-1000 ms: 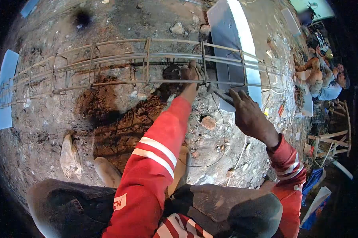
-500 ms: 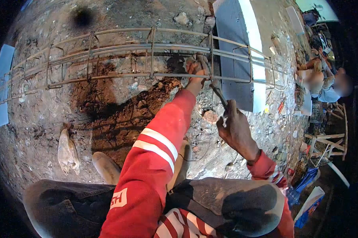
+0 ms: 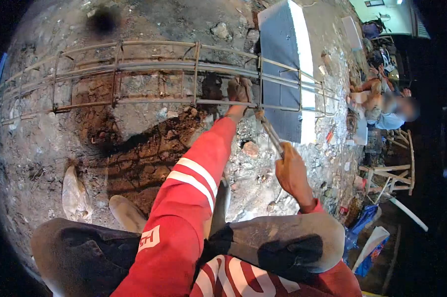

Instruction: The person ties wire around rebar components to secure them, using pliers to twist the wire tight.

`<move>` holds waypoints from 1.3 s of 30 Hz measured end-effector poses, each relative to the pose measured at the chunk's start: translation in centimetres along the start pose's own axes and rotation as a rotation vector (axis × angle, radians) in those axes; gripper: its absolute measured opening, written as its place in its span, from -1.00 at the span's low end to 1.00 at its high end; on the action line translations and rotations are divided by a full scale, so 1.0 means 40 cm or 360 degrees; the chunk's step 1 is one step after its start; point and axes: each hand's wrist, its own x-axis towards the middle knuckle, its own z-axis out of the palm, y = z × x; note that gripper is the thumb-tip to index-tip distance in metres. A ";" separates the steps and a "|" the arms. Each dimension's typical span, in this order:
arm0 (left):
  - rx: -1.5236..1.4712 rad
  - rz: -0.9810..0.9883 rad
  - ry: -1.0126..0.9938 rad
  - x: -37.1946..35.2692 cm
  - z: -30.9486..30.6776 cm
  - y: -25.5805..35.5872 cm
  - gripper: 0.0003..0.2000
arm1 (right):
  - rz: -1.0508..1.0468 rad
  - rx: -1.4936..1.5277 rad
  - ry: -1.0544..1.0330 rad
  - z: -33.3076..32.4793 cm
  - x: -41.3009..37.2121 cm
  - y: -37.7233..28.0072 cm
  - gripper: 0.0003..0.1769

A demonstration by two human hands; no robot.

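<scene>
A long steel rebar cage (image 3: 156, 101) with square stirrups runs across the view above the ground. My left hand (image 3: 240, 90) reaches over its near bar into the cage, left of a stirrup (image 3: 261, 81). Its fingers are bunched, and whatever they hold is hidden. My right hand (image 3: 292, 171) is wrapped round the handles of metal pincers (image 3: 271, 132). Their head meets the near bar close to that stirrup, just right of my left wrist.
A grey-and-white block (image 3: 285, 59) sits under the cage's right part. Loose reddish soil (image 3: 134, 148) and a pale sack (image 3: 76, 195) lie before me. At the far right are another person (image 3: 384, 106), a wooden frame (image 3: 394, 171) and blue sheeting (image 3: 362, 225).
My right hand has closed more fully round the pincers, whose two handles now show side by side. My left hand stays inside the cage. The whole view has shifted slightly.
</scene>
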 end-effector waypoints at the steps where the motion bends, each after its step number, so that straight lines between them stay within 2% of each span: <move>1: 0.0022 0.0021 0.0011 -0.002 -0.002 -0.008 -0.64 | 0.0016 -0.0017 -0.0018 -0.012 -0.013 0.000 -0.59; 4: 0.0067 0.0086 0.0058 -0.005 0.006 -0.022 -0.64 | 0.0224 0.0471 -0.0343 -0.065 -0.026 -0.020 -0.67; 5: 0.0077 0.0106 0.0072 -0.006 0.012 -0.022 -0.64 | 0.0704 0.1466 -0.0579 -0.056 -0.016 -0.046 -0.65; 6: 0.0094 0.0131 0.0075 -0.005 0.016 -0.021 -0.64 | 0.1000 0.2287 -0.0938 -0.075 -0.006 -0.046 -0.57; 8: 0.0121 0.0171 0.0099 -0.012 0.024 -0.028 -0.65 | 0.1024 0.3409 -0.1321 -0.066 -0.013 0.043 -0.47; 10: 0.0143 0.0214 0.0135 -0.009 0.031 -0.032 -0.65 | 0.0925 0.2396 -0.1371 -0.099 0.018 0.014 -0.37; 12: 0.0170 0.0257 0.0172 -0.009 0.036 -0.038 -0.65 | 0.0852 0.1283 -0.1063 -0.148 0.035 -0.064 -0.44; 14: 0.0180 0.0294 0.0210 -0.007 0.048 -0.046 -0.65 | 0.0420 -0.0117 -0.0463 -0.136 0.008 -0.083 -0.52; 15: 0.0186 0.0301 0.0227 -0.008 0.057 -0.048 -0.65 | 0.0161 -0.0214 -0.0054 -0.131 0.000 -0.082 -0.52; 19: 0.0241 0.0391 0.0316 0.008 0.079 -0.041 -0.65 | 0.0274 -0.0246 -0.0191 -0.135 -0.008 -0.079 -0.45; 21: 0.0263 0.0426 0.0365 0.017 0.085 -0.037 -0.65 | 0.0156 -0.0172 -0.0131 -0.122 -0.011 -0.074 -0.42; 24: 0.0290 0.0458 0.0417 0.018 0.091 -0.040 -0.65 | 0.0252 -0.0173 -0.0218 -0.138 -0.007 -0.078 -0.43; 26: 0.0298 0.0475 0.0443 0.021 0.095 -0.043 -0.65 | 0.0152 -0.0099 -0.0231 -0.187 0.022 -0.113 -0.50; 28: 0.0308 0.0491 0.0465 0.020 0.097 -0.042 -0.65 | 0.0388 -0.0205 -0.0681 -0.238 0.071 -0.148 -0.57; 29: 0.0313 0.0498 0.0477 0.017 0.099 -0.044 -0.65 | 0.0240 -0.0173 -0.0722 -0.265 0.091 -0.145 -0.58; 30: 0.0314 0.0506 0.0488 0.017 0.103 -0.045 -0.65 | 0.0365 -0.0173 -0.0995 -0.304 0.123 -0.129 -0.45; 32: 0.0324 0.0516 0.0488 0.008 0.110 -0.049 -0.65 | 0.0081 -0.0335 -0.1265 -0.384 0.226 -0.096 -0.43; 34: 0.0326 0.0520 0.0479 0.002 0.111 -0.047 -0.65 | -0.0014 -0.0256 -0.1488 -0.424 0.338 -0.067 -0.48; 35: 0.0327 0.0515 0.0475 -0.005 0.114 -0.053 -0.65 | -0.0001 -0.0303 -0.1636 -0.430 0.381 -0.080 -0.58; 37: 0.0330 0.0516 0.0479 -0.006 0.114 -0.055 -0.65 | 0.0111 -0.0366 -0.1603 -0.426 0.379 -0.103 -0.63; 38: 0.0335 0.0516 0.0481 -0.011 0.113 -0.057 -0.65 | -0.0067 -0.0430 -0.1483 -0.418 0.345 -0.113 -0.63; 39: 0.0338 0.0515 0.0480 -0.012 0.111 -0.060 -0.65 | 0.0104 -0.0270 -0.1408 -0.408 0.300 -0.115 -0.62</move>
